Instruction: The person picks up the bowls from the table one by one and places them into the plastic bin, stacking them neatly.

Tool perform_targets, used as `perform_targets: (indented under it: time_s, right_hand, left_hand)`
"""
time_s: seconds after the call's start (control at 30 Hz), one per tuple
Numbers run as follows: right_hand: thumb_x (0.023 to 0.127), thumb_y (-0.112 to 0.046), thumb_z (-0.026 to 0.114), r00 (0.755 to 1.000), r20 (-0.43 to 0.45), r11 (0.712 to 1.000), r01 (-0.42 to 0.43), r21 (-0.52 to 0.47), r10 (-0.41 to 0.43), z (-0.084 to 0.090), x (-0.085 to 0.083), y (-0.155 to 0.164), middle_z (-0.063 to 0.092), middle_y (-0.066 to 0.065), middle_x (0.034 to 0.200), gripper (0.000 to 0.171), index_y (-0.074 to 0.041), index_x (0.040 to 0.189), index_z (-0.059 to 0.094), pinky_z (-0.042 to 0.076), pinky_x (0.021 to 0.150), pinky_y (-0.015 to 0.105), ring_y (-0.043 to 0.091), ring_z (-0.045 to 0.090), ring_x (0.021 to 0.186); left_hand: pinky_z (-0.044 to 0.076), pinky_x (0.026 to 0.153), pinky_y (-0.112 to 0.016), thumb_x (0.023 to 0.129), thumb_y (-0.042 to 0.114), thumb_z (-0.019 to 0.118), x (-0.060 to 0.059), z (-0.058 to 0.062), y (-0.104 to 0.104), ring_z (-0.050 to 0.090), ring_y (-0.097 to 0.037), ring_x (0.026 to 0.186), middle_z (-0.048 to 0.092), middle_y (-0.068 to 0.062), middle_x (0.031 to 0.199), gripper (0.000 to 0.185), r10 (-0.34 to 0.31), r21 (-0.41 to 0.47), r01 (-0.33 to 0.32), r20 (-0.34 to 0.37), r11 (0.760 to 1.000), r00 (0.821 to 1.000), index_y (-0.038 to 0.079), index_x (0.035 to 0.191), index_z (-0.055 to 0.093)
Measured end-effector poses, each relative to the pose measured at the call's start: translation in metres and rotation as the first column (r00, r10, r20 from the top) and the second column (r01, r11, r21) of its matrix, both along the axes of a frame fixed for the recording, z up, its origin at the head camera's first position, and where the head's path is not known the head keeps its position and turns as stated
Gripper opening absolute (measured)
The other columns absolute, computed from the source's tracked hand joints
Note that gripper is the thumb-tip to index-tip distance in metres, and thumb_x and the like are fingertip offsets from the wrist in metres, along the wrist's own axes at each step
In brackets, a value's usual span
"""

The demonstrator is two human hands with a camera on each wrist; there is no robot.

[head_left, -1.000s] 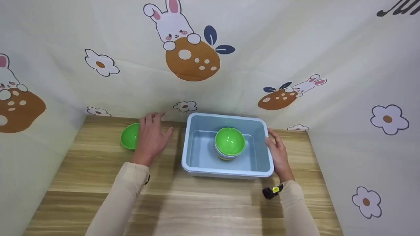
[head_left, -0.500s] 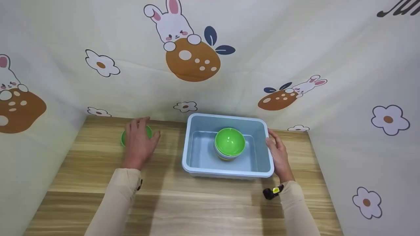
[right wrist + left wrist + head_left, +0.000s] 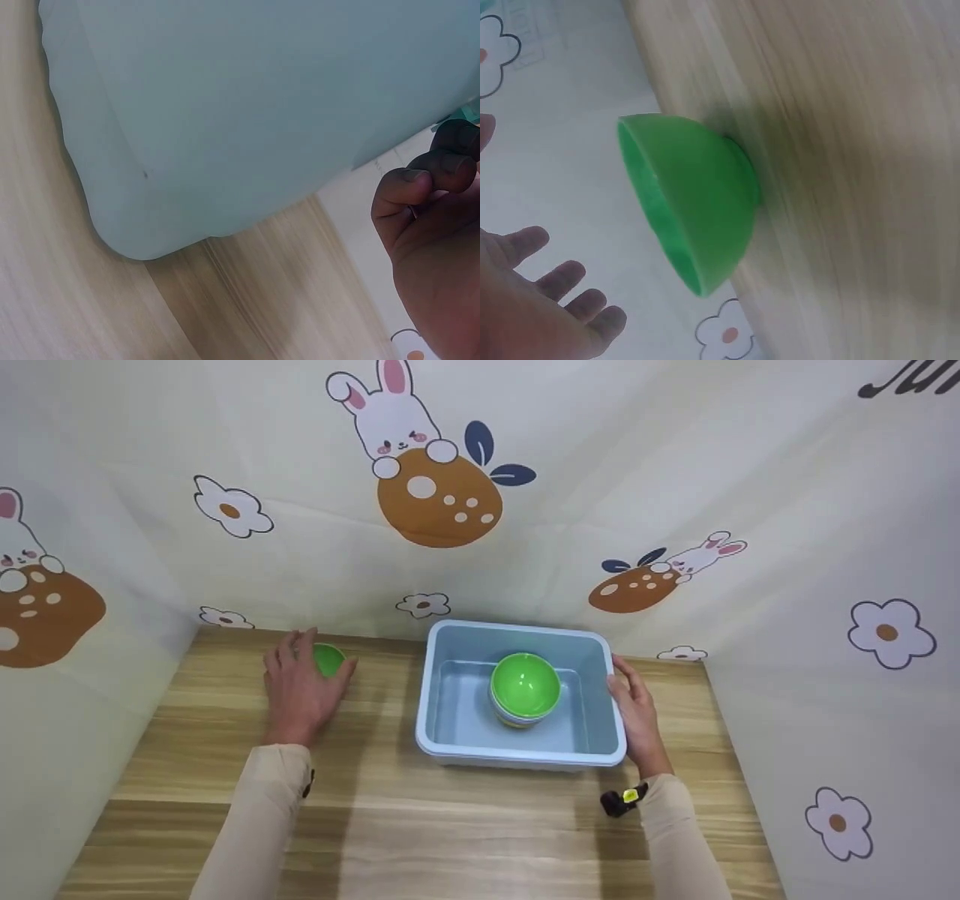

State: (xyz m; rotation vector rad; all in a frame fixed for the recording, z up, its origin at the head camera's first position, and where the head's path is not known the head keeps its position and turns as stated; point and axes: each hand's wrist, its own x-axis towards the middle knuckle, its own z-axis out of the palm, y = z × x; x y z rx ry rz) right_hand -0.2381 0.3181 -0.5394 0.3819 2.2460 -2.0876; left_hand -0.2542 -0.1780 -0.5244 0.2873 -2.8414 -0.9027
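Observation:
A lone green bowl (image 3: pixel 328 659) stands upright on the wooden table (image 3: pixel 450 825) at the back left. My left hand (image 3: pixel 301 686) hovers over it with fingers spread; in the left wrist view the fingers (image 3: pixel 551 289) stay apart from the bowl (image 3: pixel 697 202). A light blue tub (image 3: pixel 517 757) sits mid-table and holds a stack of green bowls (image 3: pixel 525 684). My right hand (image 3: pixel 636 709) grips the tub's right rim, thumb on the edge. In the right wrist view the hand (image 3: pixel 435 225) is beside the tub's wall (image 3: pixel 247 112).
Cloth walls printed with rabbits and flowers (image 3: pixel 435 487) close in the table at the back, left and right. The lone bowl lies close to the back wall. Bare wood stretches in front of the tub.
My left hand has moved left and back, from beside the lone bowl to over it. The right hand and the tub have stayed put.

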Motion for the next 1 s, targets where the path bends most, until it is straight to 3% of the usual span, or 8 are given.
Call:
perform_targets:
  time_s: [0.17, 0.4, 0.6, 1.0]
  right_hand:
    - [0.104, -0.046, 0.053, 1.000, 0.012, 1.000, -0.006, -0.004, 0.006, 0.001, 0.000, 0.001, 0.055, 0.011, 0.145, 0.051, -0.034, 0.152, 0.042, 0.059, 0.087, 0.035, 0.025, 0.064, 0.117]
    - [0.104, -0.046, 0.052, 1.000, 0.013, 1.000, -0.004, 0.006, 0.004, 0.001, 0.001, 0.000, 0.053, 0.010, 0.147, 0.052, -0.034, 0.154, 0.041, 0.058, 0.086, 0.033, 0.022, 0.063, 0.116]
    - [0.105, -0.038, 0.055, 0.999, -0.034, 0.999, 0.017, -0.029, -0.018, 0.000, 0.001, -0.001, 0.058, 0.013, 0.139, 0.046, -0.030, 0.150, 0.047, 0.058, 0.084, 0.033, 0.020, 0.066, 0.109]
    - [0.102, -0.048, 0.054, 1.000, -0.004, 1.000, -0.004, 0.006, 0.004, 0.000, 0.000, 0.002, 0.051, 0.003, 0.149, 0.053, -0.034, 0.153, 0.042, 0.058, 0.088, 0.032, 0.021, 0.061, 0.120]
  left_hand:
    - [0.012, 0.119, -0.075, 0.089, 0.071, 0.057, -0.002, -0.008, -0.005, 0.012, -0.054, 0.151, 0.005, -0.021, 0.170, 0.100, 0.008, -0.016, -0.007, 0.043, 1.000, 0.999, 0.019, 0.164, 0.015]
    - [-0.001, 0.114, -0.082, 0.081, 0.074, 0.066, -0.006, -0.018, -0.008, 0.009, -0.056, 0.151, -0.001, -0.015, 0.172, 0.105, -0.020, -0.081, 0.023, 0.044, 0.996, 0.999, 0.029, 0.164, 0.018]
    - [-0.004, 0.113, -0.083, 0.080, 0.076, 0.065, -0.010, -0.024, -0.009, -0.001, -0.060, 0.152, -0.007, -0.015, 0.172, 0.109, -0.013, -0.048, 0.017, 0.085, 0.999, 0.996, 0.028, 0.165, 0.015]
    - [-0.004, 0.114, -0.081, 0.080, 0.077, 0.064, -0.013, -0.024, -0.009, -0.005, -0.064, 0.150, -0.012, -0.020, 0.171, 0.115, 0.005, -0.029, -0.001, 0.152, 1.000, 0.988, 0.025, 0.165, 0.006]
